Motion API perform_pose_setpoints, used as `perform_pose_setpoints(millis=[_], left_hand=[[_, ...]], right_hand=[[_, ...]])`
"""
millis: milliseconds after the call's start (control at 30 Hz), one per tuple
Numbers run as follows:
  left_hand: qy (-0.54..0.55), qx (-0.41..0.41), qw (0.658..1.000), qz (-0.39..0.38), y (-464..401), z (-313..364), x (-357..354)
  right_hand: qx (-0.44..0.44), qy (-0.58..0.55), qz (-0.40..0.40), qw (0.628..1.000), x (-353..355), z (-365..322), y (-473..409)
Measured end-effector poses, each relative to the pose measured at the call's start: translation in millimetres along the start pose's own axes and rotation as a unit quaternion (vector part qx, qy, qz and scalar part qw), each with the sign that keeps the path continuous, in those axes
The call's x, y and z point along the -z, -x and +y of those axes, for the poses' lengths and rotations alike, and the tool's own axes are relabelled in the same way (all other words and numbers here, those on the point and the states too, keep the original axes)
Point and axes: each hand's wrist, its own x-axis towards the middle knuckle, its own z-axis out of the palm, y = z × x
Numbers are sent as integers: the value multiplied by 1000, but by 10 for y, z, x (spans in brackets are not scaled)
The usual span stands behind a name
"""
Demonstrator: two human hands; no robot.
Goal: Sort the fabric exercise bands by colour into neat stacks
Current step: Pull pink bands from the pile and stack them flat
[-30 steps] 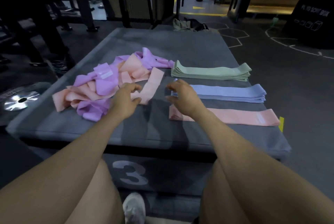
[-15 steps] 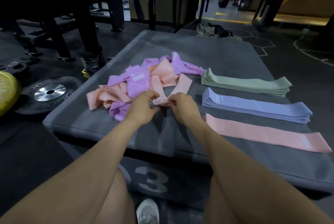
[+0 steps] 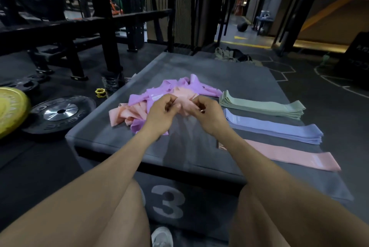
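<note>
A jumbled pile of purple and pink bands (image 3: 159,95) lies on the grey padded box (image 3: 229,75), left of centre. My left hand (image 3: 161,113) and my right hand (image 3: 207,115) both pinch one pink band (image 3: 184,103), raised just above the pile's near edge. To the right lie three flat rows: a green stack (image 3: 263,106) farthest, a blue stack (image 3: 275,128) in the middle, and a pink band (image 3: 295,156) nearest me.
The box bears a large "3" (image 3: 167,200) on its front face. On the floor to the left lie a black weight plate (image 3: 60,112), a yellow plate (image 3: 10,109) and a yellow collar (image 3: 100,93). A black rack (image 3: 99,27) stands behind.
Both hands came together on a pink band at the pile's edge and lifted it off the box. The camera view tilted up and shifted left.
</note>
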Motion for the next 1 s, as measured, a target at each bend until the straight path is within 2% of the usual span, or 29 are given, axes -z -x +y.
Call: perform_pose_setpoints(millis=[100,233,367,433,500,567,633,700,767,833,933,1000], left_hand=[[46,8,999,10,20,205,57],[129,32,991,15,19,520,144],[166,77,982,-34,32,741,233],[102,81,989,-71,37,792,280],[-50,61,993,-88,13,812,307],[-151,30,987,-39,-10,832,312],[-167,-7,986,28,-33,835,333],[-179,-56,980,61,-64,819,367],[-155,-71,983,69,-84,849,416],[-78,-38,995,55,-84,927,457],[42,24,998,-33,-57,1020,507],[68,46,992,-94,3,1055,536]], right_hand=[[11,5,-21,1000,118,-147,9],[9,-4,7,1000,252,-297,-20],[-8,-55,38,998,349,-437,-64],[-16,-76,48,996,403,-517,-90],[-23,-85,35,995,458,-620,-101],[-25,-99,22,995,508,-693,-112],[-28,-99,19,994,556,-738,-110],[-37,-118,19,992,591,-747,-108],[-41,-125,1,991,624,-733,-100],[-38,-114,-26,992,651,-724,-85],[-38,-150,-36,987,694,-721,-76],[-43,-171,-36,984,730,-722,-76]])
